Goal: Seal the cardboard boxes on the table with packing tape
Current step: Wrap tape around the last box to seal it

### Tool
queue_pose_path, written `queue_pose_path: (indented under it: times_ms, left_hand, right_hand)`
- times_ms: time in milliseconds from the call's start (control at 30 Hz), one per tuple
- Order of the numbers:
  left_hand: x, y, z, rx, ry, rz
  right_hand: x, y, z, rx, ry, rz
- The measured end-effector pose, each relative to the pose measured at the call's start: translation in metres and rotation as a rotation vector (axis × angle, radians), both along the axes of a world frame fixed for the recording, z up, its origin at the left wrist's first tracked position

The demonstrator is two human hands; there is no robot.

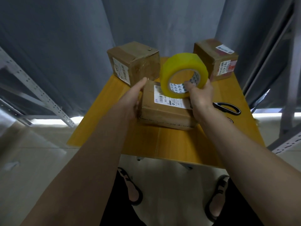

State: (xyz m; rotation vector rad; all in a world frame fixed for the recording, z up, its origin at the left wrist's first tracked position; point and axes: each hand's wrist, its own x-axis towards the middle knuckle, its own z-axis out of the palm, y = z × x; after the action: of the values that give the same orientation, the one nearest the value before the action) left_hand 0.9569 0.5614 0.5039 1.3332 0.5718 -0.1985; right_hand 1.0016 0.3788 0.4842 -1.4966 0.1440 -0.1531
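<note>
A low cardboard box [164, 111] with a white shipping label lies in the middle of the small yellow table [171, 144]. My left hand [132, 98] grips its left side, thumb on the top edge. My right hand [201, 98] holds a yellow roll of packing tape [180, 66] upright above the box's right part, thumb inside the core. Two more taped boxes stand behind: one at the back left [135, 62] and one at the back right [215, 57].
Black-handled scissors [228, 108] lie on the table to the right of my right wrist. Grey curtains hang behind the table. White perforated metal shelving posts [37, 92] stand at the left, and more at the right. My sandalled feet show below the table's near edge.
</note>
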Motion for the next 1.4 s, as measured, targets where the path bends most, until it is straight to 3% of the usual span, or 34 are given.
queue_pose_path:
  times_ms: [100,433,733,933,1067,1400]
  left_hand:
    - [0.008,-0.004,-0.002,0.100,0.074,-0.034]
    - [0.013,-0.007,-0.008,0.136,0.024,0.066]
    - [0.014,0.003,-0.009,0.191,0.030,0.076]
    - [0.013,0.009,-0.011,0.150,0.050,0.037]
    - [0.009,0.008,-0.013,0.097,0.081,-0.017]
    - [0.010,0.004,-0.015,0.070,0.050,0.027]
  right_hand:
    - [-0.001,0.002,-0.002,-0.002,0.013,-0.016]
    - [0.004,-0.007,0.005,-0.127,-0.044,-0.034]
    - [0.011,-0.038,-0.006,-0.053,0.020,-0.134]
    - [0.001,-0.021,-0.009,0.210,0.268,-0.110]
    - [-0.006,-0.011,-0.012,0.253,0.441,0.004]
    - [0.001,-0.016,-0.013,0.250,0.267,-0.127]
